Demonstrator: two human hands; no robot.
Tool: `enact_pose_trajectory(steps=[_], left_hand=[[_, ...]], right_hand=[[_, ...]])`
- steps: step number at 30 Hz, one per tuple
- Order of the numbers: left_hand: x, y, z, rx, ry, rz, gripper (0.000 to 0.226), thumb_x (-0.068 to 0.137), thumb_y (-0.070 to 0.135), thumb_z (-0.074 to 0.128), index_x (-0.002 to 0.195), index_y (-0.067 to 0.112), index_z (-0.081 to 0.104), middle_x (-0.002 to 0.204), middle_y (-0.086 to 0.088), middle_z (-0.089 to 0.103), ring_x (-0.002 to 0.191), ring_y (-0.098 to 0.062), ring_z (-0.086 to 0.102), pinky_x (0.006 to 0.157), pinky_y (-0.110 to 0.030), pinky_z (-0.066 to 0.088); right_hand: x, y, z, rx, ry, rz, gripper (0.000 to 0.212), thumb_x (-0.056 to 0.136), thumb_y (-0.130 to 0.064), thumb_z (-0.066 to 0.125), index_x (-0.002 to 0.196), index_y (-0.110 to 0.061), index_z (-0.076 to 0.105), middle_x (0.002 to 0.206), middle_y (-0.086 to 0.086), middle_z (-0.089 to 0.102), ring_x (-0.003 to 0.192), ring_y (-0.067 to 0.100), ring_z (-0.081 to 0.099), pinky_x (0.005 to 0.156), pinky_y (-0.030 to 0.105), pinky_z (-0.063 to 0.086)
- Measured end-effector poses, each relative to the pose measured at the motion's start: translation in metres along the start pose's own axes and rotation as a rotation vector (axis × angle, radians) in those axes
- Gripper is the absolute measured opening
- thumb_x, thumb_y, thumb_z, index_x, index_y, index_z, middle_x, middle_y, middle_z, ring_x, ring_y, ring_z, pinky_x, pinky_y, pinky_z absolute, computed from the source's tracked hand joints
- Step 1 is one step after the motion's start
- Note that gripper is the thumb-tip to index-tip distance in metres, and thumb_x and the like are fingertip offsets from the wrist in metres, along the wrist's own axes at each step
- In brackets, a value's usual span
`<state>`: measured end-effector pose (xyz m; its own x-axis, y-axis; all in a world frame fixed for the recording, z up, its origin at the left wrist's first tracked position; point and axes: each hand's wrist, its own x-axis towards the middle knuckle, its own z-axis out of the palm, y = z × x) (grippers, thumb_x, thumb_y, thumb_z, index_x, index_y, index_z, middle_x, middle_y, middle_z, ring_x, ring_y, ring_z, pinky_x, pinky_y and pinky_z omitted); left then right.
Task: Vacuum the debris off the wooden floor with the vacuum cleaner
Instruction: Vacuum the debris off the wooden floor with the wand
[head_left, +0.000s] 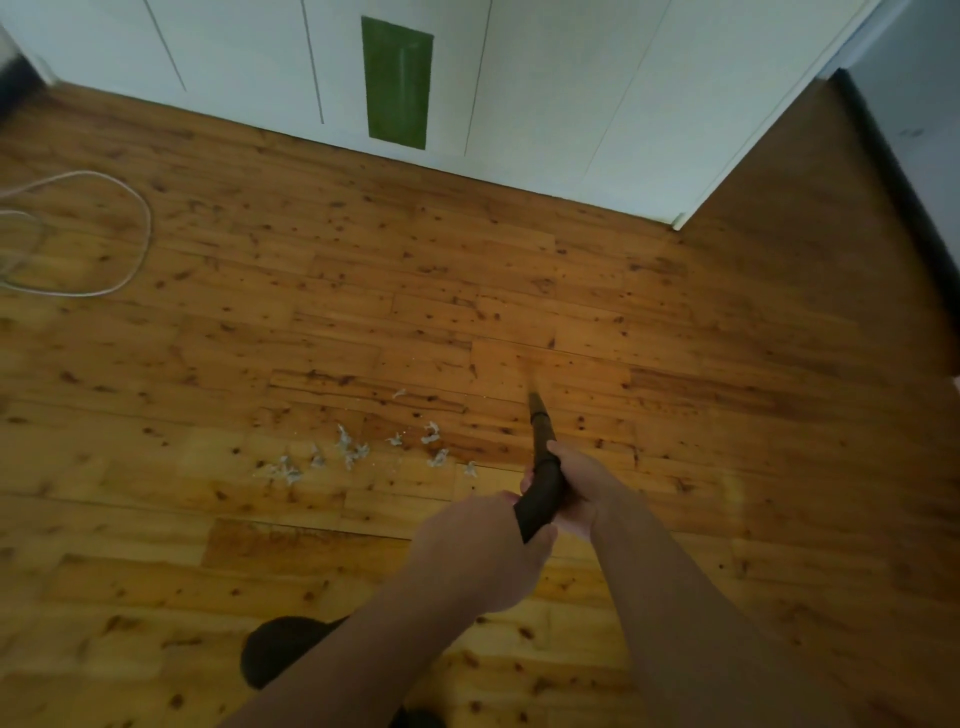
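Above the wooden floor (675, 415), two hands grip the vacuum cleaner's dark wand (544, 470).
Fingers of the right hand (574, 486) curl round the wand, ahead of the left hand (483, 551), likewise wrapped round it; white debris (353, 452) lies just left of the nozzle tip (535, 404).

Blurred tip of vacuum nozzle (541, 432); white cable (148, 228) off left edge.

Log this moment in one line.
left hand: grips vacuum hose | right hand: grips vacuum hose | debris: on wooden floor, left of nozzle
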<state>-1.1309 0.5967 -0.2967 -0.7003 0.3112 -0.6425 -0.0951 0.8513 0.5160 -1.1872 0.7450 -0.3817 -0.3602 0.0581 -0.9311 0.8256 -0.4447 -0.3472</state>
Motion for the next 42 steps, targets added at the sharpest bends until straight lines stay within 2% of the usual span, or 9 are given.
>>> enact_pose_trajectory(steps=[4, 8, 11, 15, 20, 27, 36, 38, 42], left_hand=[[-0.011, -0.015, -0.004, -0.042, -0.008, -0.029, 0.039, 0.097, 0.057, 0.043, 0.074, 0.025, 0.043, 0.063, 0.003, 0.05, 0.043, -0.01, 0.047, 0.044, -0.024, 0.044], [-0.023, -0.03, -0.009, -0.031, -0.015, -0.095, 0.045, 0.095, 0.061, 0.042, 0.074, 0.022, 0.046, 0.062, 0.001, 0.051, 0.04, -0.012, 0.047, 0.039, -0.023, 0.041], [-0.03, -0.039, -0.013, -0.017, -0.002, -0.104, 0.047, 0.095, 0.061, 0.042, 0.071, 0.021, 0.043, 0.062, 0.001, 0.051, 0.041, -0.013, 0.049, 0.042, -0.023, 0.044], [-0.039, -0.046, -0.015, -0.004, 0.034, -0.1, 0.044, 0.096, 0.06, 0.042, 0.069, 0.025, 0.034, 0.063, 0.003, 0.05, 0.045, -0.011, 0.048, 0.045, -0.023, 0.043], [-0.047, -0.057, -0.014, 0.013, 0.054, -0.114, 0.047, 0.095, 0.061, 0.04, 0.071, 0.021, 0.041, 0.063, 0.003, 0.053, 0.044, -0.01, 0.049, 0.042, -0.021, 0.041], [-0.06, -0.08, -0.004, -0.006, 0.116, -0.115, 0.043, 0.093, 0.065, 0.04, 0.083, 0.023, 0.046, 0.071, 0.005, 0.054, 0.051, -0.007, 0.05, 0.045, -0.021, 0.039], [-0.077, -0.103, -0.002, -0.077, 0.14, -0.117, 0.042, 0.094, 0.064, 0.039, 0.096, 0.023, 0.048, 0.077, 0.005, 0.057, 0.055, -0.006, 0.053, 0.049, -0.021, 0.043], [-0.082, -0.109, -0.002, -0.138, 0.111, -0.135, 0.042, 0.094, 0.062, 0.041, 0.098, 0.022, 0.048, 0.079, 0.003, 0.06, 0.048, -0.008, 0.056, 0.044, -0.022, 0.047], [-0.091, -0.122, 0.002, -0.21, 0.095, -0.151, 0.036, 0.094, 0.061, 0.045, 0.095, 0.025, 0.049, 0.078, 0.004, 0.061, 0.045, -0.007, 0.056, 0.038, -0.015, 0.042]], right_hand=[[-0.009, 0.014, 0.016, -0.015, 0.002, 0.014, 0.024, 0.101, -0.031, 0.051, 0.11, -0.009, 0.052, 0.078, 0.011, 0.05, 0.059, 0.024, 0.049, 0.046, 0.036, 0.054], [-0.017, 0.026, 0.034, -0.031, -0.007, 0.02, 0.021, 0.101, -0.031, 0.051, 0.104, -0.011, 0.051, 0.082, 0.012, 0.054, 0.062, 0.022, 0.052, 0.055, 0.035, 0.054], [-0.025, 0.034, 0.046, -0.012, -0.024, 0.017, 0.02, 0.102, -0.03, 0.051, 0.108, -0.012, 0.05, 0.084, 0.013, 0.052, 0.062, 0.022, 0.052, 0.05, 0.034, 0.055], [-0.035, 0.042, 0.056, 0.012, -0.056, 0.011, 0.02, 0.102, -0.029, 0.05, 0.103, -0.009, 0.049, 0.073, 0.011, 0.051, 0.059, 0.022, 0.052, 0.049, 0.038, 0.057], [-0.042, 0.051, 0.072, -0.038, -0.039, 0.0, 0.02, 0.102, -0.027, 0.05, 0.099, -0.008, 0.051, 0.066, 0.01, 0.052, 0.056, 0.022, 0.053, 0.052, 0.038, 0.056], [-0.045, 0.073, 0.089, 0.014, -0.019, 0.032, 0.029, 0.101, -0.033, 0.051, 0.111, -0.006, 0.051, 0.074, 0.011, 0.054, 0.056, 0.021, 0.053, 0.041, 0.029, 0.051], [-0.045, 0.093, 0.113, 0.023, -0.047, 0.053, 0.032, 0.101, -0.033, 0.051, 0.119, -0.006, 0.048, 0.075, 0.01, 0.05, 0.057, 0.018, 0.048, 0.039, 0.026, 0.05], [-0.046, 0.099, 0.117, 0.032, -0.046, 0.045, 0.034, 0.101, -0.033, 0.051, 0.123, -0.007, 0.047, 0.075, 0.01, 0.049, 0.058, 0.018, 0.048, 0.04, 0.026, 0.05], [-0.046, 0.114, 0.119, 0.059, -0.033, 0.026, 0.036, 0.101, -0.03, 0.051, 0.128, -0.008, 0.046, 0.077, 0.01, 0.05, 0.059, 0.018, 0.049, 0.041, 0.025, 0.05]])
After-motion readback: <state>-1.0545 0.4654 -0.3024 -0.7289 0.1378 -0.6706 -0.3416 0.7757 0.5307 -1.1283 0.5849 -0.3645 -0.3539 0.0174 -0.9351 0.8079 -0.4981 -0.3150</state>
